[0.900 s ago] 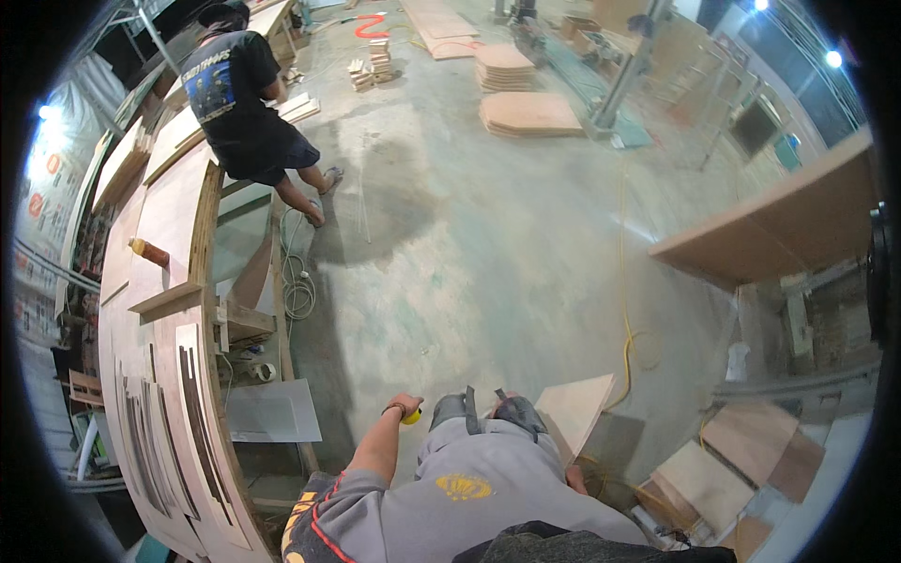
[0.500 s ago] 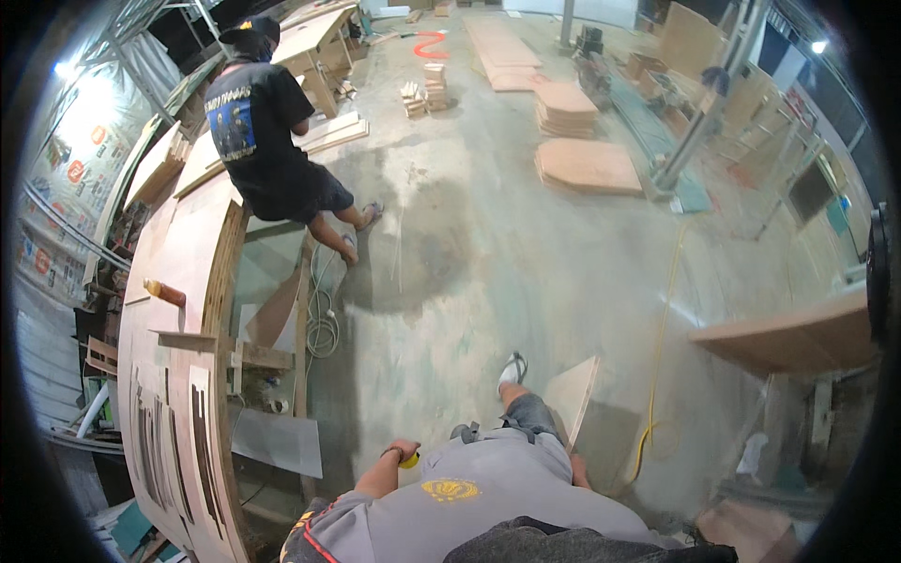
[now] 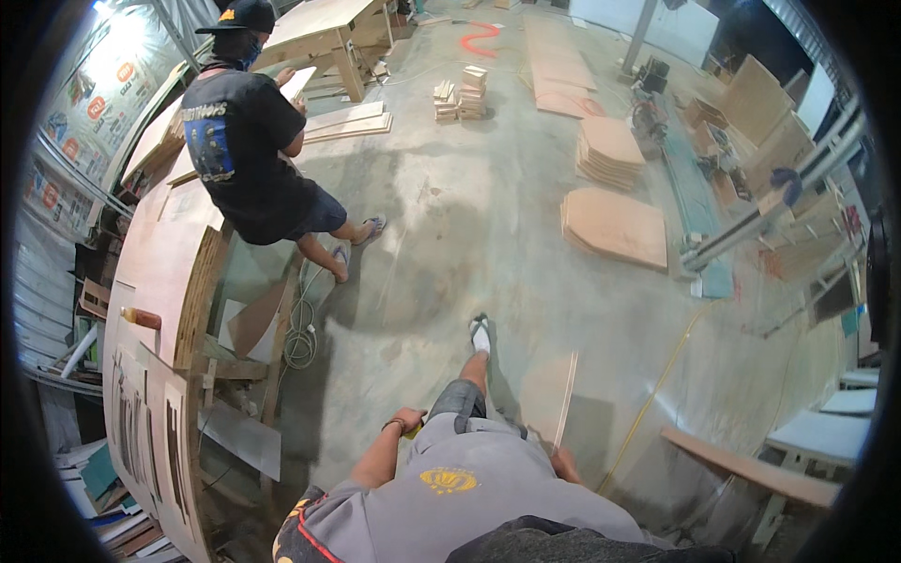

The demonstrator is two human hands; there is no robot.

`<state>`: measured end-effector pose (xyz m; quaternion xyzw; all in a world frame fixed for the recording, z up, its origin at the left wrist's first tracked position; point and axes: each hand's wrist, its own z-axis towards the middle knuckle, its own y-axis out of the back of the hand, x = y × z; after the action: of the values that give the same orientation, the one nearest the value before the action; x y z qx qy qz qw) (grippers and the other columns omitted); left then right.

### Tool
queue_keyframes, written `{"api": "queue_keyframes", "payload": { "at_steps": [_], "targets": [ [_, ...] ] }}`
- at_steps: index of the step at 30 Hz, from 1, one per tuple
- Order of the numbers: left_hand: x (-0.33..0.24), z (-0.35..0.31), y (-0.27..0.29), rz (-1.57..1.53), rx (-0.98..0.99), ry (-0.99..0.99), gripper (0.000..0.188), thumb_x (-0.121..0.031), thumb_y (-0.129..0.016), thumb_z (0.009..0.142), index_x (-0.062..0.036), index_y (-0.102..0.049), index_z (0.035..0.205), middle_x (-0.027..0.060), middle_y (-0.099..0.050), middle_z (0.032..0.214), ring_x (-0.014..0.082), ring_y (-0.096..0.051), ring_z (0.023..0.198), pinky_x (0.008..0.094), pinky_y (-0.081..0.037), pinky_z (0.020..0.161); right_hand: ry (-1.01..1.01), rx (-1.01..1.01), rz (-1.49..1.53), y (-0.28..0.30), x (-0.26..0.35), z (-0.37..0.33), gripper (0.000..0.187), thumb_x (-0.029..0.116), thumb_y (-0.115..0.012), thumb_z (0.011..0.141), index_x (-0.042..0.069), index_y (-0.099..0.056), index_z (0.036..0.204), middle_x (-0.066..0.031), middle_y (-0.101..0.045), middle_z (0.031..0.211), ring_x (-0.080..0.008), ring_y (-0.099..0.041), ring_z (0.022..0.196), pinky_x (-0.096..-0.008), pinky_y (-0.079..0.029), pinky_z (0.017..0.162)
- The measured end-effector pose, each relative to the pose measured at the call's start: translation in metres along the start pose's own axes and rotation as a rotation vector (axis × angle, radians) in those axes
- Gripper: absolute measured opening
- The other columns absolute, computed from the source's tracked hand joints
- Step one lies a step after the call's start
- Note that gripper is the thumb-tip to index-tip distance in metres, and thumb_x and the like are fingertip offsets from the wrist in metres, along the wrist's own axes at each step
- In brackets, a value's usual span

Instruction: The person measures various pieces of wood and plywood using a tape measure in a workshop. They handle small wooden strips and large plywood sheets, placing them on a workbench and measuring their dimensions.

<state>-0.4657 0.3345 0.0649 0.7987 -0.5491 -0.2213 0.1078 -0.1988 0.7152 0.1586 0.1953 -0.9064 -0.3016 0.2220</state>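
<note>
My left hand (image 3: 407,419) hangs at my left side, fingers curled round a small yellow object (image 3: 414,431) mostly hidden by the hand and my shirt; its kind cannot be made out. Low on my right, my right hand (image 3: 565,464) grips a thin plywood board (image 3: 566,403), seen nearly edge-on and carried upright beside my leg. The fingers on the board are partly hidden. One sandalled foot (image 3: 480,336) is forward on the concrete floor.
At the left, a co-worker (image 3: 239,141) in a black shirt handles a pale board beside a long plywood-topped bench (image 3: 174,253) with a bottle (image 3: 141,318) on it. Coiled cable (image 3: 299,345) lies below. Ahead right are stacked cut panels (image 3: 615,228), a metal post (image 3: 779,206) and a yellow cord (image 3: 657,385).
I have stepped forward, the other foot now leading. The board has come along at my right side. The co-worker's arms have risen and a pale board shows in their hands.
</note>
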Motion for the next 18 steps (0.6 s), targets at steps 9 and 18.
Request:
{"api": "queue_keyframes", "payload": {
  "at_steps": [9, 18],
  "targets": [
    [-0.186, 0.169, 0.122, 0.207, 0.252, -0.148, 0.062, -0.052, -0.058, 0.086, -0.0014, -0.064, 0.121, 0.0179, -0.063, 0.128, 0.0276, -0.059, 0.117, 0.0388, -0.045, 0.1, -0.069, -0.075, -0.048, 0.15, 0.015, 0.247, 0.036, 0.024, -0.064, 0.079, -0.009, -0.068, 0.092, -0.0275, -0.069, 0.086, -0.0411, -0.07, 0.084, -0.0482, -0.054, 0.07],
    [-0.562, 0.242, 0.343, 0.071, -0.059, -0.16, 0.068, -0.059, -0.051, 0.086, -0.0025, -0.066, 0.12, 0.0246, -0.06, 0.128, 0.0377, -0.057, 0.121, 0.0446, -0.044, 0.102, -0.057, 0.088, 0.149, 0.377, 0.183, 0.404, 0.042, 0.024, -0.064, 0.081, -0.016, -0.064, 0.095, -0.0315, -0.068, 0.085, -0.0374, -0.071, 0.068, -0.0453, -0.053, 0.055]
  ]
}}
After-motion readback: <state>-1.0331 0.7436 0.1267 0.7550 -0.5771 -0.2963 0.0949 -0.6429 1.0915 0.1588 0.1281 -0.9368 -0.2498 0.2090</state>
